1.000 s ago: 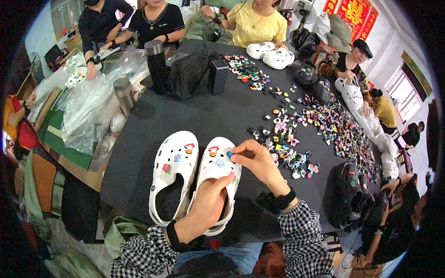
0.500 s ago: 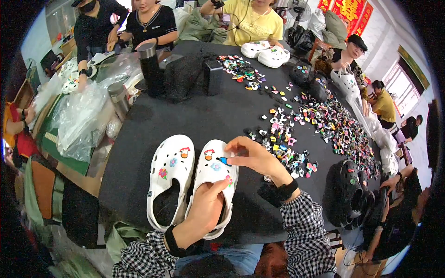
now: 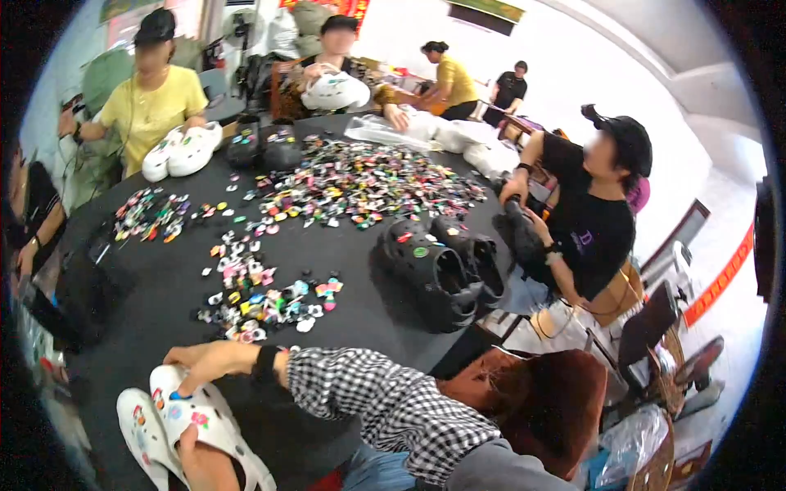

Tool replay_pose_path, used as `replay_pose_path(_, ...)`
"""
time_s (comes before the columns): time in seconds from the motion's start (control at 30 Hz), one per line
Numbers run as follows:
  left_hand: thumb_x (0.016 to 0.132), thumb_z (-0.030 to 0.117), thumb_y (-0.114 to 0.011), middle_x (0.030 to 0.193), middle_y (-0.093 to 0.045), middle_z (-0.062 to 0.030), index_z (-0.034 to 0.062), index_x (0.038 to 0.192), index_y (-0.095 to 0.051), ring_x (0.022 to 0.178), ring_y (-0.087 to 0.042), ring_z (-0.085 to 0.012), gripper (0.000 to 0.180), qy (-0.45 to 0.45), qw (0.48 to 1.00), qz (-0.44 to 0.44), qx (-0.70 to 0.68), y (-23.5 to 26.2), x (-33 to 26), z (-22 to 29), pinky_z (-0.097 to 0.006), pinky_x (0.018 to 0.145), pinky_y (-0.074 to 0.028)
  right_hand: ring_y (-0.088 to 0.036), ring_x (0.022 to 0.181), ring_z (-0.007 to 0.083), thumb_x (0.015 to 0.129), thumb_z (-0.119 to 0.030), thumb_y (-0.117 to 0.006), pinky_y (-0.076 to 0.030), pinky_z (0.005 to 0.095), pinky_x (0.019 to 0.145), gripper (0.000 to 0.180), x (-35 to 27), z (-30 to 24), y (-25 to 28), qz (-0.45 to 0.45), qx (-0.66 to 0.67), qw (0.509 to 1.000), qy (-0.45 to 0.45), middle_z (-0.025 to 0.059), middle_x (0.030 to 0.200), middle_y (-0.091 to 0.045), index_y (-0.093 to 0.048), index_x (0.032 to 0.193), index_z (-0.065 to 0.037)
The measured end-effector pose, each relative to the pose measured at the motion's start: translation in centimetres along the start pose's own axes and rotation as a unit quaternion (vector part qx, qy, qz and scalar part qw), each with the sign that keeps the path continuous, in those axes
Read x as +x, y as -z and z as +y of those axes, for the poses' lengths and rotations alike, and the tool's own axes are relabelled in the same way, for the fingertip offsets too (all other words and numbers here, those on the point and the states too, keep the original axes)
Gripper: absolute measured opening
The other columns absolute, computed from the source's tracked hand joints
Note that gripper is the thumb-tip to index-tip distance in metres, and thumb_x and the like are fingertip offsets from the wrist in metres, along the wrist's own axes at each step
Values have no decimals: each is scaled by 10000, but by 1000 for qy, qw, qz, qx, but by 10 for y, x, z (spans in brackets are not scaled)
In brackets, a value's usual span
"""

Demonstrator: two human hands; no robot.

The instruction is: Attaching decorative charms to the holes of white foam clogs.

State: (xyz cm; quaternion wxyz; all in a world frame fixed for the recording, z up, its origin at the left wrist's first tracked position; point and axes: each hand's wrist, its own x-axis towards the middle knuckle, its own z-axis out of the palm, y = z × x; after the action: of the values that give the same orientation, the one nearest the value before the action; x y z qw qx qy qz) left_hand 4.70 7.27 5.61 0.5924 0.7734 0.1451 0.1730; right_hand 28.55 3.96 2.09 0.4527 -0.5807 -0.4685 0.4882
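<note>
Two white clogs lie side by side at the lower left of the black table (image 3: 164, 270). The right white clog (image 3: 214, 427) has several coloured charms on its top, as does the left white clog (image 3: 135, 425). My left hand (image 3: 205, 468) grips the right clog from below at its heel end. My right hand (image 3: 199, 364), with a black wristband and a checked sleeve, reaches across and closes its fingers over that clog's toe. A loose heap of small coloured charms (image 3: 262, 299) lies just beyond my right hand.
A pair of black clogs (image 3: 442, 266) stands at the table's right edge. A wide spread of charms (image 3: 360, 180) covers the far side. Other people sit around the table; one in yellow holds white clogs (image 3: 180, 151), one in black (image 3: 589, 221) sits at the right. A brown chair (image 3: 540, 401) is beside me.
The view has swung to the right, so the white clogs now sit at the lower left corner. Both hands stay on the right clog.
</note>
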Motion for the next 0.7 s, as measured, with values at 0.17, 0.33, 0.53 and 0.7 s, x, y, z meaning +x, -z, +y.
replay_pose_path(0.17, 921, 210, -544, 1258, -535, -251, -28, 1346, -489, 1176, -494, -397, 490, -31, 993, 22, 110, 1, -4, 4, -433, 1026, -374, -528, 1202, 314, 729, -283, -791, -414, 381, 999, 829, 1, 7, -3, 28, -7, 1000, -6, 219, 1293, -551, -391, 1394, 8)
replay_pose_path(0.33, 917, 127, -535, 1245, -522, -269, -30, 1329, -496, 1127, -508, -417, 443, -75, 973, 13, 217, 4, -7, 10, -434, 969, -406, -509, 1220, 326, 741, -233, -784, -401, 405, 1013, 826, 9, -2, -8, 2, 6, 1000, -21, 235, 1314, -523, -351, 1412, -20)
replay_pose_path(0.53, 945, 87, -542, 1148, -589, -222, -27, 1254, -548, 1017, -565, -378, 329, -82, 952, 70, 286, -2, 1, -11, -419, 911, -458, -534, 1188, 308, 780, -232, -754, -408, 388, 1006, 769, 7, 2, -4, 16, -10, 1000, -23, 229, 1266, -553, -341, 1384, 3)
replay_pose_path(0.7, 975, 88, -529, 1180, -589, -174, -54, 1259, -533, 1068, -570, -280, 317, 48, 991, 63, 111, 4, 8, -35, -346, 938, -455, -487, 1250, 297, 833, -233, -703, -378, 375, 1049, 737, 9, 3, -11, 4, 25, 1000, -2, 242, 1318, -511, -317, 1409, 17)
